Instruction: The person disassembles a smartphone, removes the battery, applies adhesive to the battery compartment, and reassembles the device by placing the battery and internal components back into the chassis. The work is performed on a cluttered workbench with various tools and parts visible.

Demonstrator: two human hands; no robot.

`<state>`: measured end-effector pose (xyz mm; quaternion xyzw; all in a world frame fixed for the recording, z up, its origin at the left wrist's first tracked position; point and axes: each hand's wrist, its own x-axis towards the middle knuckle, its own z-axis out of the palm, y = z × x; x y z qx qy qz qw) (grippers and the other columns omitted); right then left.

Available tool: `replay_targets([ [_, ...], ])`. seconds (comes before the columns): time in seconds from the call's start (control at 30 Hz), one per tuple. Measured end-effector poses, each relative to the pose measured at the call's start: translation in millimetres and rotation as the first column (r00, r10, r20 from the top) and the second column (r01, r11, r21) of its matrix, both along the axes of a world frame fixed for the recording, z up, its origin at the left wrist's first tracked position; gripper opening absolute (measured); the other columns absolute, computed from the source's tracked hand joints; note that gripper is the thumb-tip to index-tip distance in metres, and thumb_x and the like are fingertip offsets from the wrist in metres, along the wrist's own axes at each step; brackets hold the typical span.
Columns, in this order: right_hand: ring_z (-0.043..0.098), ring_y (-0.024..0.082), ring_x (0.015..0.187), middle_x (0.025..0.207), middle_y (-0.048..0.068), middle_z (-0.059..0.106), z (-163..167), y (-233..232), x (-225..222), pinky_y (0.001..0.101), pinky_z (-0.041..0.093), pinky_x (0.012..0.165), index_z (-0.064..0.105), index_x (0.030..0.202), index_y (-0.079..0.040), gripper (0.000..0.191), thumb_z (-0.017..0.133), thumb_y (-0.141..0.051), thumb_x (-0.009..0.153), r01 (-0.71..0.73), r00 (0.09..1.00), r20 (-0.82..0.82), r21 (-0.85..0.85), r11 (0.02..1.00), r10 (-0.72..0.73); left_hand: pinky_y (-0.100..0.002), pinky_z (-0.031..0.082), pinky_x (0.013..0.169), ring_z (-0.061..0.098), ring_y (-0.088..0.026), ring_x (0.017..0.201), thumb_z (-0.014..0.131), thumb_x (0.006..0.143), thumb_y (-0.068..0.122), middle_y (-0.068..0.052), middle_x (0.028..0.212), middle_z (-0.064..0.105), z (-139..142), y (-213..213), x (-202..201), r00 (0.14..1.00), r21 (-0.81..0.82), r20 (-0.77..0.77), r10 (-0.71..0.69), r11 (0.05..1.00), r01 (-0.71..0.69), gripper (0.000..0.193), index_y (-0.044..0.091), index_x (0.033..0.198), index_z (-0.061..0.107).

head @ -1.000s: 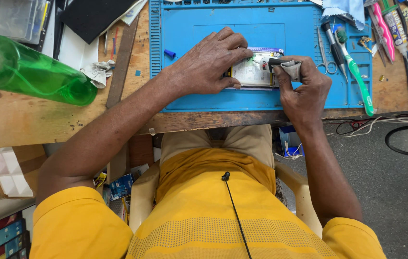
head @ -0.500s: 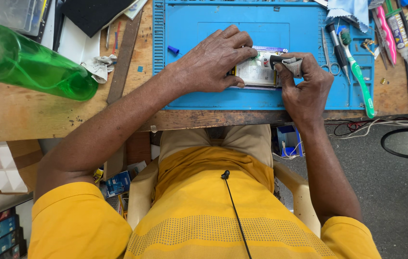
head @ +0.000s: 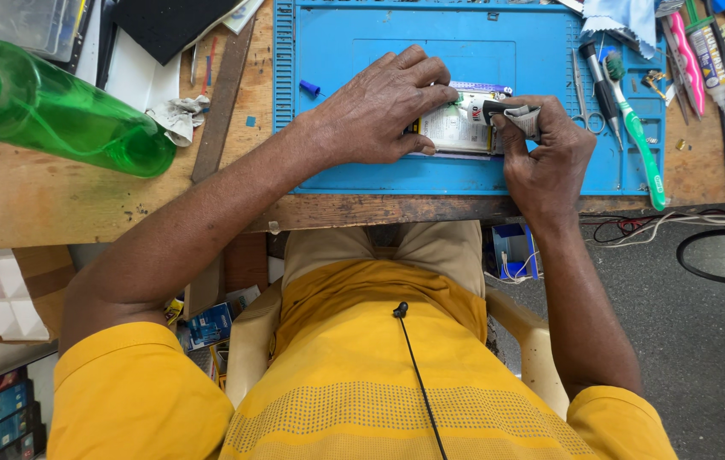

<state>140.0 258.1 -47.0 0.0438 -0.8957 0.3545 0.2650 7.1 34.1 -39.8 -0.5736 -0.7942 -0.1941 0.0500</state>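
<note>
A flat, rectangular opened phone (head: 458,128), pale inside with a purple strip along its 12 o'clock edge, lies on the blue silicone work mat (head: 354,68) on the worn wooden bench (head: 55,200). The left hand (head: 384,106) presses flat on it; the right hand (head: 545,158), at 3 o'clock, pinches a small grey cloth (head: 522,117) against its edge.

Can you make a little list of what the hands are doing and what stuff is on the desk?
Left hand: presses down on an opened phone
Right hand: pinches a grey cloth at the phone's edge
Under the phone: blue mat
Left of mat: green bottle lying down
Right of mat: toothbrush, scissors
Surface: wooden desk
</note>
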Motion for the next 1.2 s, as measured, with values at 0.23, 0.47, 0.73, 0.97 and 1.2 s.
replay_targets([
  [0.23, 0.079, 0.020, 0.095, 0.105, 0.013, 0.074, -7.2, 15.4, 8.4, 0.0325, 0.066, 0.083, 0.065, 0.112, 0.000, 0.010, 0.073, -0.007, 0.113, 0.047, 0.998, 0.067, -0.407, 0.912, -0.022, -0.044, 0.046, 0.103, 0.052, -0.026, 0.121, 0.083, 0.084, 0.038, -0.008, 0.127, 0.059, 5.3, -5.3, 9.8, 0.999, -0.023, -0.050, 0.001, 1.000, -0.002, 0.064, 0.009, 0.137, 0.063],
  [0.47, 0.079, 0.029, 0.095, 0.110, 0.020, 0.075, -22.6, 34.9, 15.0, 0.0374, 0.070, 0.081, 0.062, 0.120, 0.003, 0.020, 0.070, -0.013, 0.111, -0.118, 0.992, -0.120, -0.897, 0.425, 0.022, -0.042, 0.044, 0.107, 0.050, -0.025, 0.124, 0.070, 0.095, 0.041, -0.008, 0.131, 0.057, 3.3, -6.6, 14.3, 0.972, -0.079, -0.234, -0.005, 0.997, -0.014, 0.060, 0.009, 0.144, 0.060],
  [0.73, 0.078, 0.030, 0.095, 0.114, 0.025, 0.075, -36.3, 59.8, 15.5, 0.0359, 0.067, 0.082, 0.062, 0.130, 0.006, 0.027, 0.066, -0.014, 0.112, -0.177, 0.984, -0.177, -0.984, 0.011, -0.027, -0.043, 0.041, 0.112, 0.046, -0.026, 0.135, 0.066, 0.098, 0.040, -0.008, 0.154, 0.047, -0.6, -9.1, 15.6, 0.972, -0.118, -0.230, -0.036, 0.993, 0.009, 0.058, 0.007, 0.144, 0.056],
  [0.97, 0.078, 0.030, 0.097, 0.114, 0.021, 0.075, -38.7, 59.2, 14.2, 0.0377, 0.067, 0.083, 0.062, 0.129, 0.004, 0.026, 0.068, -0.015, 0.112, -0.173, 0.985, -0.171, -0.982, 0.076, 0.028, -0.041, 0.035, 0.120, 0.043, -0.028, 0.142, 0.054, 0.101, 0.024, -0.013, 0.155, 0.049, -9.8, -3.0, 11.2, 0.993, -0.174, -0.100, -0.065, 0.984, 0.047, 0.052, 0.003, 0.149, 0.050],
  [1.2, 0.077, 0.029, 0.099, 0.117, 0.019, 0.075, -32.5, 55.1, 13.9, 0.0356, 0.066, 0.081, 0.062, 0.130, 0.003, 0.028, 0.068, -0.016, 0.110, -0.163, 0.985, -0.158, -0.983, 0.080, 0.064, -0.038, 0.036, 0.120, 0.041, -0.029, 0.145, 0.046, 0.105, 0.014, -0.016, 0.157, 0.044, -10.2, -1.5, 13.0, 0.971, -0.273, -0.207, -0.116, 0.960, 0.056, 0.049, -0.001, 0.151, 0.045],
])
